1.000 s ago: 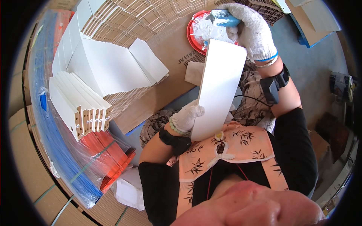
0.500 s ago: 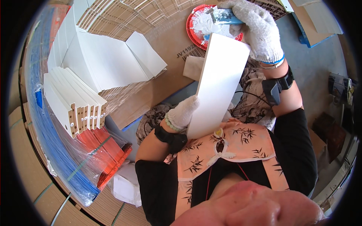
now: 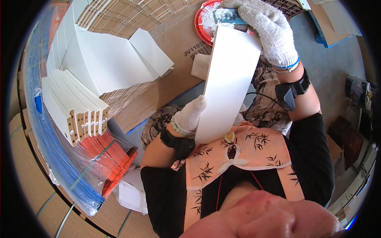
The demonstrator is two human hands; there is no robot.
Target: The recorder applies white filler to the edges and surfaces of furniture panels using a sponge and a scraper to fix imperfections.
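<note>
The left hand [image 3: 189,116] clamps the white panel's [image 3: 228,83] lower edge at 7 o'clock. The right hand [image 3: 266,29] grips a putty knife [image 3: 227,16] at its top end, by the red dish [image 3: 203,24]. Filling looks under way, with stacked panels [image 3: 75,107] at 9 o'clock apparently waiting. The worked edge is hidden.

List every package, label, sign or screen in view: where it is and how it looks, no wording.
Flat brown cardboard sheet with dark print, under the white panels, upper centre.
Plastic-wrapped bundle of blue and orange sheets, strapped, lower left.
Small blue label on that wrap, left edge.
No signs or screens.
</note>
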